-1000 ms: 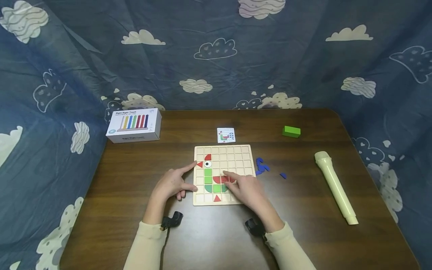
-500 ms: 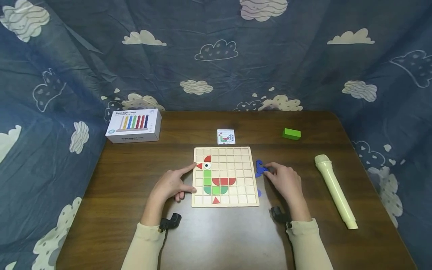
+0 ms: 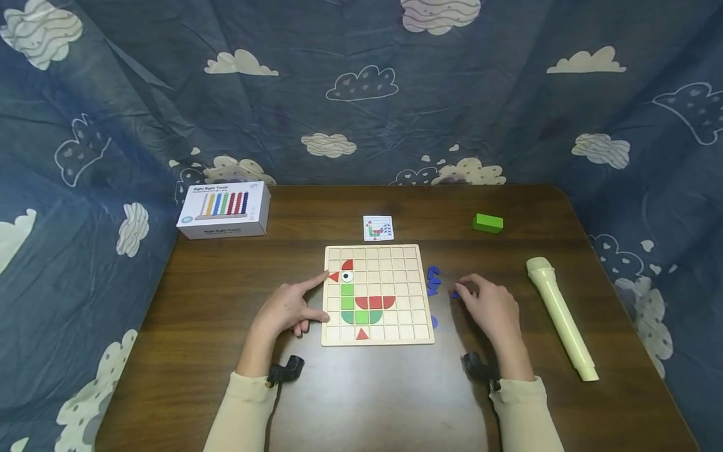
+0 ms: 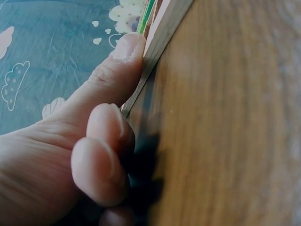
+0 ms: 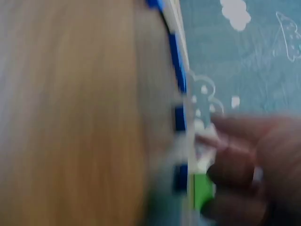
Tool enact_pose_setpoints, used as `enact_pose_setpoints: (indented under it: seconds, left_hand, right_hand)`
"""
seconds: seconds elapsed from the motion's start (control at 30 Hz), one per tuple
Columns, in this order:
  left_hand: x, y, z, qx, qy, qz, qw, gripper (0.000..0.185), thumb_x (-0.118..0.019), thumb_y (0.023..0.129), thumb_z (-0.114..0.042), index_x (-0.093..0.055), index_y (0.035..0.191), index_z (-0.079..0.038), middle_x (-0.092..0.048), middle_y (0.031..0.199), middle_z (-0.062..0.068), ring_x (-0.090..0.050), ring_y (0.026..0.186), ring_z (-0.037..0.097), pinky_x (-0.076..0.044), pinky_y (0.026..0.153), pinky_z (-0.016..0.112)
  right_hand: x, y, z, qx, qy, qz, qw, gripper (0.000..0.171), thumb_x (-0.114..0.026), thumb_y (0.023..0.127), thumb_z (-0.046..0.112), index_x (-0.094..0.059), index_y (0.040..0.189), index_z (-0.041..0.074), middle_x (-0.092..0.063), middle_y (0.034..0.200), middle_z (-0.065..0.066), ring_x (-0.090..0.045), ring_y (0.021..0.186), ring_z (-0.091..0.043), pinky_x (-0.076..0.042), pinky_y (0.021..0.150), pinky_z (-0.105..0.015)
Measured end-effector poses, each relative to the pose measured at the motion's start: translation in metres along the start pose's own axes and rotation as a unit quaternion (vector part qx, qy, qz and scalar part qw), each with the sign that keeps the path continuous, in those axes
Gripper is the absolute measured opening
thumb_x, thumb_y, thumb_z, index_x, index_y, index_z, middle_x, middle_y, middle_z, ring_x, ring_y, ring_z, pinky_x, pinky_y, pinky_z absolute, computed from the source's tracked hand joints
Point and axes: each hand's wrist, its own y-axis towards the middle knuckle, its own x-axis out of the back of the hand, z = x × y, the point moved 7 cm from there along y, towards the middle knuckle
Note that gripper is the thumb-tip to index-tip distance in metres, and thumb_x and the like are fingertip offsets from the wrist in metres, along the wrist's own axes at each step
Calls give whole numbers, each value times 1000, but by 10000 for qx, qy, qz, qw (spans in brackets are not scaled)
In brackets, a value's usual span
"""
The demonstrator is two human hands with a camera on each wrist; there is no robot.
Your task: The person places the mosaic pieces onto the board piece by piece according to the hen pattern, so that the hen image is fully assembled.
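A square wooden grid board (image 3: 393, 324) lies mid-table, with red and green flat tiles and a round eye tile forming a bird. Against the board's left edge my left hand (image 3: 283, 307) rests, index finger and thumb spread along it; the left wrist view shows the thumb (image 4: 127, 52) at the edge. To the board's right, my right hand (image 3: 489, 306) pinches a small flat blue tile (image 3: 455, 294) at its fingertips, partly hidden. Other blue tiles (image 3: 433, 282) lie between that hand and the board. In the blurred right wrist view its fingers (image 5: 235, 169) are curled.
Behind the board lies a small picture card (image 3: 378, 228) showing a bird pattern. A white box (image 3: 226, 210) sits at back left, a green block (image 3: 487, 223) at back right. A pale yellow tube (image 3: 562, 318) lies at the right. One round blue tile (image 3: 434, 322) touches the board's right edge.
My right hand has left the board for the blue tiles, then shifted slightly right, away from the pile with a blue tile at its fingertips. The left hand has stayed at the board's edge.
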Motion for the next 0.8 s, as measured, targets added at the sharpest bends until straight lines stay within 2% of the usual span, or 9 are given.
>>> enact_pose_setpoints:
  seconds: [0.1, 0.23, 0.53, 0.8]
  left_hand:
    - [0, 0, 0, 9, -10, 9, 10000, 99, -96, 77, -33, -44, 158, -52, -65, 55, 8, -62, 43, 18, -51, 43, 25]
    - [-1, -1, 0, -4, -14, -34, 10000, 98, -97, 76, -32, -45, 157, -52, -65, 55, 9, -61, 42, 18, -50, 42, 24]
    - [-2, -1, 0, -2, -63, 15, 10000, 99, -97, 76, -31, -45, 157, -52, -64, 54, 8, -61, 43, 18, -50, 43, 24]
    - [0, -1, 0, 15, -68, -23, 10000, 100, -98, 75, -32, -45, 158, -51, -63, 55, 7, -62, 43, 19, -47, 43, 22]
  right_hand:
    - [-2, -5, 1, 323, 6, 323, 9990, 40, -73, 100, 40, -73, 132, 16, -56, 66, -2, -48, 58, -19, -33, 50, -33]
    - [-3, -7, 4, 515, -130, 299, 9981, 36, -76, 98, 37, -76, 128, 16, -53, 65, 1, -47, 58, -18, -33, 50, -32]
    - [-5, -5, 5, 589, -255, 107, 9979, 31, -77, 98, 34, -79, 120, 12, -56, 62, 1, -46, 57, -17, -34, 50, -31]
    - [-3, -6, 2, 357, -234, 43, 9991, 43, -79, 96, 39, -75, 127, 9, -58, 65, 0, -47, 56, -17, -34, 48, -31]
